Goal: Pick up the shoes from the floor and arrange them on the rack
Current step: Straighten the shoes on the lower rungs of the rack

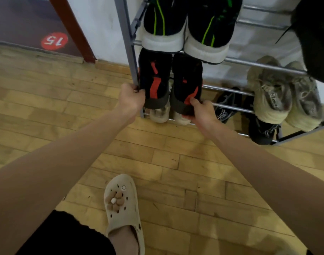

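Note:
Two black shoes with red marks rest heel-out on a middle tier of the grey metal rack (127, 52). My left hand (132, 98) grips the heel of the left black-and-red shoe (155, 80), close to the rack's left post. My right hand (202, 112) holds the heel of the right black-and-red shoe (187, 83), thumb on top. Above them sit two black shoes with green lines and white soles (187, 24). Pale shoe toes (160, 115) show on the tier below.
Beige sneakers (284, 94) sit at the rack's right, with dark shoes (225, 105) on the bottom tier beneath. A dark object (315, 34) hangs at the upper right. My foot in a beige clog (121, 205) stands on the wood floor. A white wall is behind the rack.

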